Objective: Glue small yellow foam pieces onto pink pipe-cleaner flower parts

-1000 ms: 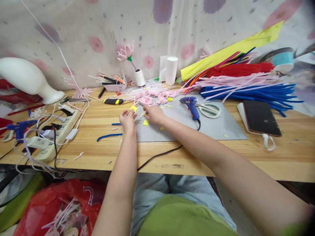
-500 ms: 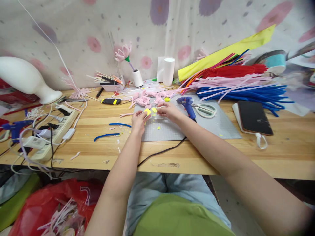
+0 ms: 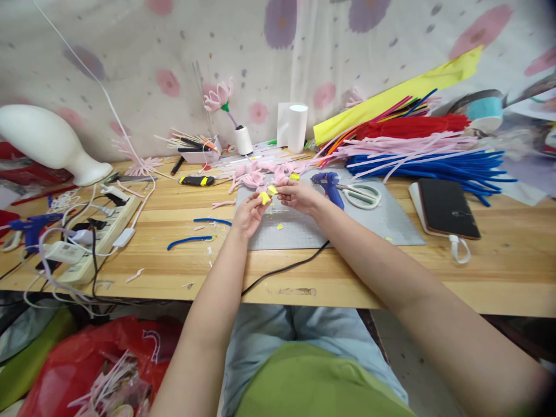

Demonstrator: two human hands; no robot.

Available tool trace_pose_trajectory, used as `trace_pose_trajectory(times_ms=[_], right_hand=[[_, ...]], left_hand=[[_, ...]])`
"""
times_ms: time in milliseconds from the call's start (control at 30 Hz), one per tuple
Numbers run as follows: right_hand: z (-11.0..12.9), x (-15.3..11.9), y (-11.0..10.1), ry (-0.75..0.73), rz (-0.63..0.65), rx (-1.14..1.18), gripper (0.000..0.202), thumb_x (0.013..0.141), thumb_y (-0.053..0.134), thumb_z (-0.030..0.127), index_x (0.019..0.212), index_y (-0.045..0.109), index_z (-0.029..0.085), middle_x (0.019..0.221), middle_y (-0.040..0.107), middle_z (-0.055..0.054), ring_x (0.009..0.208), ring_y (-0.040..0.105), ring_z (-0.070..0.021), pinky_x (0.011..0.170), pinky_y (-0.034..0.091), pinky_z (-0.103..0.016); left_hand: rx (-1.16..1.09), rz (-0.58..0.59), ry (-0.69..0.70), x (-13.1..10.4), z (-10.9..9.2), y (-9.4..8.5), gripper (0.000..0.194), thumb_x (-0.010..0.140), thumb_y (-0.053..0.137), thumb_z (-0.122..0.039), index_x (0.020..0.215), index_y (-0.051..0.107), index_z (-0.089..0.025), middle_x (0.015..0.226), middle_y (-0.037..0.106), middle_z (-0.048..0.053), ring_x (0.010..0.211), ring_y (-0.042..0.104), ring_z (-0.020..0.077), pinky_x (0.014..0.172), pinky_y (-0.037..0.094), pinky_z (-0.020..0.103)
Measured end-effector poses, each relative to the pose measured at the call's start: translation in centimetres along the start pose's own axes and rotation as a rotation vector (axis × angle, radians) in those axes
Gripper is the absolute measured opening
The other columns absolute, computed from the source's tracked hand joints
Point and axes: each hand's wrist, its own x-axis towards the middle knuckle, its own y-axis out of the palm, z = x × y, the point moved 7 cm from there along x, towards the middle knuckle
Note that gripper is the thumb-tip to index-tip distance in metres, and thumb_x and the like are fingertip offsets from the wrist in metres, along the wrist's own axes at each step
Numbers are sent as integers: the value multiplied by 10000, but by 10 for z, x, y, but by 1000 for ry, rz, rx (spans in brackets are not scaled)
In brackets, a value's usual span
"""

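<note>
My left hand (image 3: pixel 249 214) pinches a small yellow piece (image 3: pixel 264 198), paper or thin foam, over the left part of the grey cutting mat (image 3: pixel 369 226). Close by on the right, my right hand (image 3: pixel 297 196) has its fingertips closed at a second yellow scrap (image 3: pixel 272 190). Another yellow bit (image 3: pixel 280 226) lies on the mat below the hands. Just beyond my fingers are pink fuzzy petal shapes (image 3: pixel 252 176) and a yellow rolled piece (image 3: pixel 295 176). A blue glue gun (image 3: pixel 329 186) and white-handled scissors (image 3: pixel 364 197) rest right of my right hand.
Pipe cleaners in blue (image 3: pixel 425 168), pink and red are heaped at the back right. A phone (image 3: pixel 449 205) lies on the right. The left side holds a utility knife (image 3: pixel 197 180), a power strip (image 3: pixel 104 231) and cables. A black cord (image 3: pixel 286 268) crosses the front edge.
My left hand has shifted slightly right and tilted the yellow piece, which now looks bent. The scrap at my right fingertips sits a little higher, and the two hands are nearer each other.
</note>
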Motion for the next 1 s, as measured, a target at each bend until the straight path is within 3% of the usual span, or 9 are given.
trace_pose_trajectory(times_ms=[167,267,367,533,600,800,1000], right_hand=[[23,-7,-17,-118,-25,29,155,711,644,132,811,542,191,659,591,48,550,534,-50,572,443,-181],[23,-12,-28,-115,-63,35,180,689,660,133,809,538,191,650,585,54,542,533,-48,578,437,-190],[8,-17,-39,-76,-114,-10,234,641,698,136,792,526,185,607,568,58,531,541,-54,555,419,-188],[-5,-20,-51,-172,-201,-109,309,585,739,192,811,529,176,587,577,54,533,559,-68,524,404,-184],[-6,-19,-51,-204,-222,-131,305,585,731,196,809,526,175,581,584,51,535,568,-77,522,409,-189],[-12,-20,-40,-218,-186,-175,295,599,711,222,818,517,183,564,597,49,544,580,-84,537,420,-194],[-12,-20,-32,-265,-109,-193,344,586,724,285,834,507,189,567,604,51,547,576,-89,543,432,-205]], left_hand=[[71,43,5,-2,3,4,229,621,644,-40,786,527,-148,773,642,29,852,668,157,813,524,294],[281,16,60,0,2,-1,244,594,670,-74,790,546,-151,627,568,-19,684,640,147,655,544,294],[467,-130,213,3,-13,-15,237,574,667,-87,775,560,-153,564,499,-51,528,529,92,486,490,216],[379,-404,430,-2,-40,-34,297,586,653,-131,842,511,-179,621,504,-58,553,515,78,446,451,164],[352,-423,413,-5,-37,-30,307,584,655,-140,844,496,-181,629,504,-58,563,520,77,456,453,164],[393,-258,202,-13,2,0,308,592,652,-116,858,504,-165,622,511,-49,596,561,104,484,486,206],[336,-287,103,-14,17,2,308,618,660,-84,860,484,-157,609,503,-52,578,569,97,523,512,226]])
